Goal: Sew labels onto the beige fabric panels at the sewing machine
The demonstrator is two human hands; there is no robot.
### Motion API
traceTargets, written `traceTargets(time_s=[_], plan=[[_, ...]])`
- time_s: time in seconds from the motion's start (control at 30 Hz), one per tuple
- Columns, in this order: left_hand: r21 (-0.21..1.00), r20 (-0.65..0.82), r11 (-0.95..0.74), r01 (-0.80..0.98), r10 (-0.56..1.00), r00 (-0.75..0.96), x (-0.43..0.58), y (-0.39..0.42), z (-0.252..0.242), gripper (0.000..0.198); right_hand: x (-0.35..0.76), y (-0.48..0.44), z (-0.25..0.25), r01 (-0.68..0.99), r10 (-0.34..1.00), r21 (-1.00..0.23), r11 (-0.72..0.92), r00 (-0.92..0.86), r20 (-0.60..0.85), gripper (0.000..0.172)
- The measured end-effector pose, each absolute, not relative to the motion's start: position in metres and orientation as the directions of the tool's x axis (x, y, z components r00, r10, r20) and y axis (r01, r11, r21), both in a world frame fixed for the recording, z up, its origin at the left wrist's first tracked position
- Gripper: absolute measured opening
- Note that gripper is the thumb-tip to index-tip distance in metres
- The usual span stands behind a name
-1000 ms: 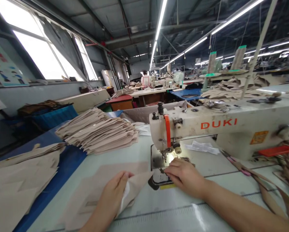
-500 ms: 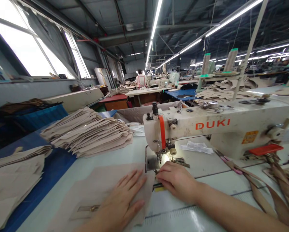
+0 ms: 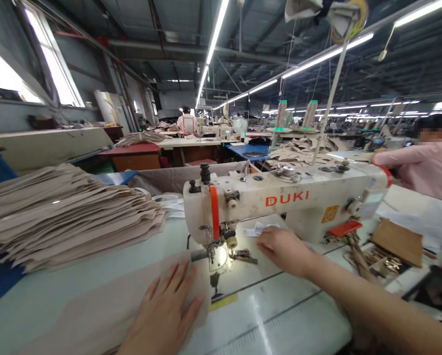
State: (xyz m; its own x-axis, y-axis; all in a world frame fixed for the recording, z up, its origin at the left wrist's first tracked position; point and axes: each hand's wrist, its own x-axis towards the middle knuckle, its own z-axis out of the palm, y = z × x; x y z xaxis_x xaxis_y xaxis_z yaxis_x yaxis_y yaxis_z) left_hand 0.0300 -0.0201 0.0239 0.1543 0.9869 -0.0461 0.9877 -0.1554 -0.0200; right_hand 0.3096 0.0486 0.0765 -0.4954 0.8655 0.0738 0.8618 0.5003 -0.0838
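My left hand [image 3: 165, 308] lies flat, fingers spread, on a beige fabric piece [image 3: 106, 310] spread over the pale table. The fabric's right edge reaches the needle area [image 3: 211, 254] of the white DUKI sewing machine [image 3: 280, 202]. My right hand [image 3: 285, 249] hovers right of the presser foot, beside small white paper slips [image 3: 257, 229] under the machine arm. Its fingers are curled and their tips are hidden, so what they hold, if anything, cannot be made out.
A tall stack of beige cut pieces [image 3: 65, 212] sits at left. Tan strips and a brown piece [image 3: 396, 241] lie at right. A person in pink [image 3: 424, 162] works at far right. Another person [image 3: 187, 122] sits at a distant table.
My right hand has left the needle plate and moved right toward the paper slips. My left hand stays flat on the fabric. The view has swung to the right.
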Motion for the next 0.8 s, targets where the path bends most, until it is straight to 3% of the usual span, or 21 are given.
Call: traceTargets(time_s=[0.13, 0.43, 0.8], plan=[[-0.004, 0.002, -0.166, 0.986, 0.986, 0.166, 0.030, -0.019, 0.024, 0.060, 0.352, 0.072, 0.070, 0.960, 0.957, -0.020, 0.281, -0.278, 0.080, 0.018], [0.021, 0.136, -0.224, 0.974, 0.966, 0.219, 0.021, -0.012, 0.000, 0.059, 0.350, 0.074, 0.049, 0.977, 0.973, 0.006, 0.214, -0.214, 0.082, 0.023], [0.038, 0.111, -0.202, 0.979, 0.974, 0.197, 0.020, -0.011, -0.001, 0.060, 0.350, 0.074, 0.058, 0.988, 0.987, -0.059, 0.145, -0.140, 0.077, 0.022]])
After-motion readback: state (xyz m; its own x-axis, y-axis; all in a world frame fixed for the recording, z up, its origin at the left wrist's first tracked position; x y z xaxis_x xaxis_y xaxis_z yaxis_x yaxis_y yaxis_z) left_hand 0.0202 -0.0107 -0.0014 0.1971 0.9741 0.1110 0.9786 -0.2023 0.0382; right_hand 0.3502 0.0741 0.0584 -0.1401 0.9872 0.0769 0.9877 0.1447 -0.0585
